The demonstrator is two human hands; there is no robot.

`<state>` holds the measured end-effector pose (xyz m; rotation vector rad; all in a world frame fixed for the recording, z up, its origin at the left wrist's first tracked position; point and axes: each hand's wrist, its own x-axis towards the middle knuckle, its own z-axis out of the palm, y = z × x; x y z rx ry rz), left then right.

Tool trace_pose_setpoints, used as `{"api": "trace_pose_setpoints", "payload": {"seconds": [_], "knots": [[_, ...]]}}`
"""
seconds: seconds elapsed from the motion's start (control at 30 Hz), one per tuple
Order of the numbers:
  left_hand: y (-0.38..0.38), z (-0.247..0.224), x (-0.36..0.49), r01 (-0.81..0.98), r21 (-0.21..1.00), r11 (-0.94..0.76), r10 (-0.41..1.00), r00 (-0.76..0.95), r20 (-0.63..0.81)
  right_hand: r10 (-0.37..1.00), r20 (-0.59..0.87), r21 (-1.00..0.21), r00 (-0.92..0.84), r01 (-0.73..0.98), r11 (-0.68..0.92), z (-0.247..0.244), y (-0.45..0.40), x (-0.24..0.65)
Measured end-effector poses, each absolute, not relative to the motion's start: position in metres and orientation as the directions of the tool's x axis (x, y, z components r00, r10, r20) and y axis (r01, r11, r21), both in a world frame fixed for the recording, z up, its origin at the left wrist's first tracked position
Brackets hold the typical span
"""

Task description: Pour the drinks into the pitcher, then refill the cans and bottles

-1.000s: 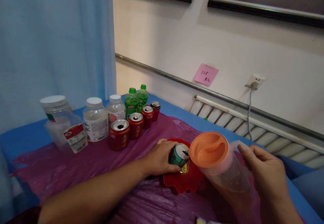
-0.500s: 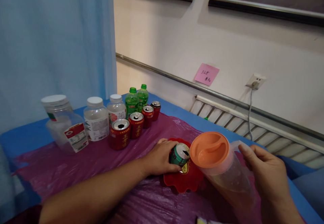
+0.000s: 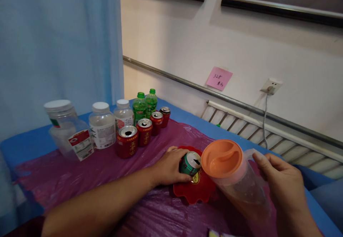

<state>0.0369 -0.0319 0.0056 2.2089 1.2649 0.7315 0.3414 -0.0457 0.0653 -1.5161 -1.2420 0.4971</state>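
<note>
Grips a green drink can (image 3: 187, 167) in the left hand (image 3: 169, 167), with the thumb bent round the near side and the fingers round the far side, spread no wider than the can's body. Holds it over the left part of a red scalloped plate (image 3: 193, 192), tilted to the right, with the opened mouth facing a translucent pitcher (image 3: 241, 197). Cannot tell of any contact between the can's rim and the pitcher's orange lid (image 3: 222, 158), only of their closeness. Cannot tell of the can's base resting on the plate.

Holds the pitcher's handle (image 3: 249, 153) in the right hand (image 3: 285, 180), right of the plate, with the thumb on top and the fingers folded round. Leans the pitcher toward the plate, with pale brownish liquid inside. Blocks sight of the plate's far right part with the lid, and of its left edge with the left hand.

Has four red cans (image 3: 127, 144) in a row left of and beyond the plate. Has two green bottles (image 3: 139, 110) farther beyond it, then two white-capped clear bottles (image 3: 103, 131) and a clear jug (image 3: 63, 137) farther left. Has purple plastic sheeting (image 3: 150, 212) beneath the plate. Faces a radiator (image 3: 241, 116) and a pink note (image 3: 219, 78) beyond it.
</note>
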Motion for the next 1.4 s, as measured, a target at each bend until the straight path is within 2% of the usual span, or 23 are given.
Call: {"api": "trace_pose_setpoints", "payload": {"seconds": [1.4], "knots": [[-0.0325,0.0077,0.0368,0.634,0.628,-0.452,0.879,0.439,0.189,0.884,0.298,-0.888,0.360,0.445,0.117,0.0668,-0.0458,0.3391]]}}
